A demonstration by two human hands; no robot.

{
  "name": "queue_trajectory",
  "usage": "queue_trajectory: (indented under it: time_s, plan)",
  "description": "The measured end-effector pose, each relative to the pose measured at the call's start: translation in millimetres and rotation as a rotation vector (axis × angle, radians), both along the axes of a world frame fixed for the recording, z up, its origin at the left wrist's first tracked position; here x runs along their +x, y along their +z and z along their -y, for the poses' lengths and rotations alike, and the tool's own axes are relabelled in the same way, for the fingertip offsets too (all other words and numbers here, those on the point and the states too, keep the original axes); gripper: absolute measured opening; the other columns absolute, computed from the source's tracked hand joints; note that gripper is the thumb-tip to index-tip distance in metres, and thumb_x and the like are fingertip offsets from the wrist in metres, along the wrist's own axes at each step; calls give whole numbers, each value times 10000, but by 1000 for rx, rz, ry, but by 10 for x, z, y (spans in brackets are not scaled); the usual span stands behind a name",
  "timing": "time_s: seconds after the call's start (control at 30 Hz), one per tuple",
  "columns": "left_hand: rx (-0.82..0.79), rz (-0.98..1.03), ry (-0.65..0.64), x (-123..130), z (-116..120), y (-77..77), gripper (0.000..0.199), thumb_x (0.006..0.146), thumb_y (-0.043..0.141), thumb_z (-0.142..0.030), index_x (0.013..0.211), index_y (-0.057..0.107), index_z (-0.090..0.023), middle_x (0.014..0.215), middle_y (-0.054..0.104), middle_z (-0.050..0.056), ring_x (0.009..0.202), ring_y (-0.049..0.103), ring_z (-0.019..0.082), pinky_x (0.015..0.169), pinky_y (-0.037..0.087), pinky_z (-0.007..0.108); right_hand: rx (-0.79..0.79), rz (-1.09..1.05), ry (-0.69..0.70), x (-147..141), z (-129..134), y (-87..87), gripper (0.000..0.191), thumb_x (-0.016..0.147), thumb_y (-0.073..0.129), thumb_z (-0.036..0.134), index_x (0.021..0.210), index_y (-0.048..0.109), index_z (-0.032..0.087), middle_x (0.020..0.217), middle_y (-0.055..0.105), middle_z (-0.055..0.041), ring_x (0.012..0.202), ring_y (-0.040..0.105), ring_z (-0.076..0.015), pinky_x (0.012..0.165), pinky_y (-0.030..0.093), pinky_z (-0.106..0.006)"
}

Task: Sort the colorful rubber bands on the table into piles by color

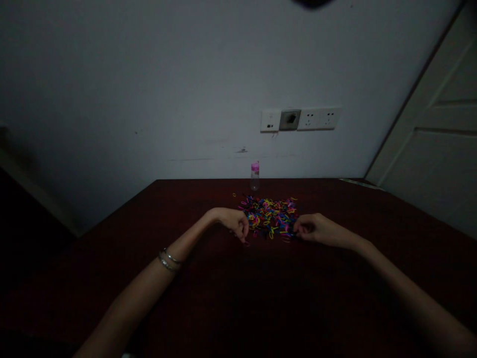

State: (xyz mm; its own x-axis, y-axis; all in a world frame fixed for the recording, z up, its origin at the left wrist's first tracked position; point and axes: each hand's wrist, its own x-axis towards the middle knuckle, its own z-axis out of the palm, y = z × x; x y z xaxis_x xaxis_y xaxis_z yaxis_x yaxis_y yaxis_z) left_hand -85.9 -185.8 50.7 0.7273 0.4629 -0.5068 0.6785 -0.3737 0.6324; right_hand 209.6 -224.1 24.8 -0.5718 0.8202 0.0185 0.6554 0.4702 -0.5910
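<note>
One left hand (233, 220), one right hand (315, 227), two bracelets (165, 262), one bottle (255, 180) near the tabletop's (194, 199) far edge, bands (271, 215) too many to count

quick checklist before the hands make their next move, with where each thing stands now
1. Left hand at the left edge of the loop pile: ok
2. Right hand at its right edge: ok
3. Bottle upright behind the pile: ok
4. Every loop within the pile: not ok, a yellow loop lies apart
5. Right fingers gripping a loop: cannot tell, too dim

Two silvery bangles (166, 264) on left forearm (143, 288)
</note>
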Motion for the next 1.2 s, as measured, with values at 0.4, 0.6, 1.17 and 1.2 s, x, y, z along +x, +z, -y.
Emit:
queue_trajectory:
  time_s: [0.4, 0.6, 1.17, 1.2]
  plan:
    - [208, 310, 285, -381, -357, -69, 307, 644, 653, -394, 767, 655, -113, 553, 525, -10, 484, 391, 61, 461, 251, 204, -33, 39, 15, 8, -33, -41, 226, 708, 571, 320, 831, 661, 153, 656, 533, -13, 570, 445, -108, 519, 348, -227]
    - [349, 501, 700, -518, -537, -363, 337, 655, 638, -437, 748, 629, -114, 509, 479, -23, 427, 353, 50, 421, 220, 202, 26, 76, 45, 27, -105, -136, 205, 732, 565, 332, 793, 657, 159, 654, 550, -14, 581, 462, -115, 540, 356, -237]
    - [392, 600, 887, -563, -615, -552, 410, 662, 585, -541, 669, 581, -131, 462, 436, -43, 355, 308, 38, 368, 189, 190, 83, 25, -2, 49, -129, -165, 178, 742, 521, 309, 738, 604, 152, 732, 555, -37, 644, 499, -138, 594, 391, -260]
    - [389, 598, 895, -574, -626, -573, 415, 659, 584, -545, 669, 580, -131, 461, 436, -43, 352, 305, 37, 365, 186, 189, 82, 23, 1, 49, -134, -178, 180, 741, 527, 316, 740, 603, 152, 742, 554, -37, 653, 502, -140, 602, 395, -262]
